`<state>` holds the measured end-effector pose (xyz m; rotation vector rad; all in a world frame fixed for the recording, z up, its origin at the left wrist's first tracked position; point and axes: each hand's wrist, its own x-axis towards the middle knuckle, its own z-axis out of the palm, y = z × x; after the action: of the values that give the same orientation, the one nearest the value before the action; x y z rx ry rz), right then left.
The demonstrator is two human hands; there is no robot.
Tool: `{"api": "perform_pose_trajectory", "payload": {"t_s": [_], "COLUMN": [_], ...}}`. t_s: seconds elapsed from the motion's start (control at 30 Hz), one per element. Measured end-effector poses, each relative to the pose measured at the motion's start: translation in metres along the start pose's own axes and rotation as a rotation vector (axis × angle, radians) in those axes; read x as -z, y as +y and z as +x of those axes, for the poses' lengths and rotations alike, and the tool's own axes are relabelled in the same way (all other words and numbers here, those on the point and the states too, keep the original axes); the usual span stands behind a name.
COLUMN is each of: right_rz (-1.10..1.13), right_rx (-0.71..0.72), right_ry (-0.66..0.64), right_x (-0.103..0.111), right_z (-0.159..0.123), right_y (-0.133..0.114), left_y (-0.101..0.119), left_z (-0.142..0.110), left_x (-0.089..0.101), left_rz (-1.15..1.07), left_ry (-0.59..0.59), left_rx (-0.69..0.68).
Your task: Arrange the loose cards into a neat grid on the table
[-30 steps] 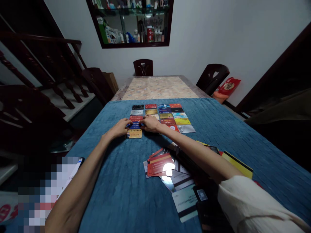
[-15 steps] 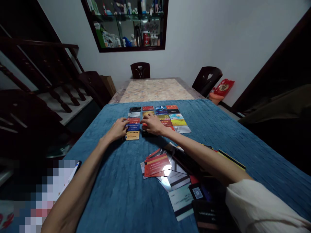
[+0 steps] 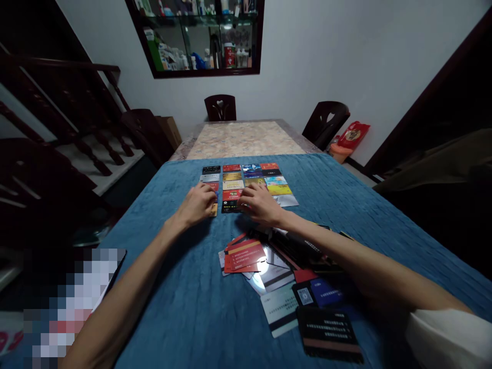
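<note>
Rows of plastic cards lie face up in columns on the blue cloth. My left hand (image 3: pixel 198 204) rests over the left column, fingers bent down, partly hiding a red card (image 3: pixel 208 186), a blue card and a yellow card (image 3: pixel 213 210). My right hand (image 3: pixel 260 204) is at the near end of the columns, its curled fingers by the right edge of a black card (image 3: pixel 229 206). Above that card lie a red card (image 3: pixel 231 195) and a cream card (image 3: pixel 232 185). Neither hand shows a card lifted in it. The right hand covers some cards beneath it.
A loose heap of overlapping cards, with a red card (image 3: pixel 244 255), a pale green card (image 3: pixel 280 309) and a black card (image 3: pixel 329 333), lies under and before my right forearm. The blue cloth (image 3: pixel 184 307) covers the near table. Chairs (image 3: pixel 326 123) stand around it.
My left hand has shifted right, over the left column's lower cards. My right hand has drawn back to the right, uncovering the red and black cards of the second column.
</note>
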<state>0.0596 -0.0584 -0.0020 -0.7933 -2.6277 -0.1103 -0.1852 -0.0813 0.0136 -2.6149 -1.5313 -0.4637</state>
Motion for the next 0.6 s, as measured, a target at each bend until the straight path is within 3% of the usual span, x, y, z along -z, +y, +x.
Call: {"api": "perform_pose_trajectory", "payload": {"t_s": [0.33,0.6], "right_rz": [0.09,0.117], "right_rx": [0.08,0.154], "right_ry": [-0.024,-0.116], "right_x": [0.017,0.022], "right_z": [-0.063,-0.087], "right_y": [-0.029,-0.045], "left_y": [0.082,0.117], "left_z": [-0.019,-0.055], "left_x": [-0.002,-0.007], "left_rz": [0.001,0.015], "left_ry": [-0.075,-0.05], "left_rx": [-0.138,-0.165]}}
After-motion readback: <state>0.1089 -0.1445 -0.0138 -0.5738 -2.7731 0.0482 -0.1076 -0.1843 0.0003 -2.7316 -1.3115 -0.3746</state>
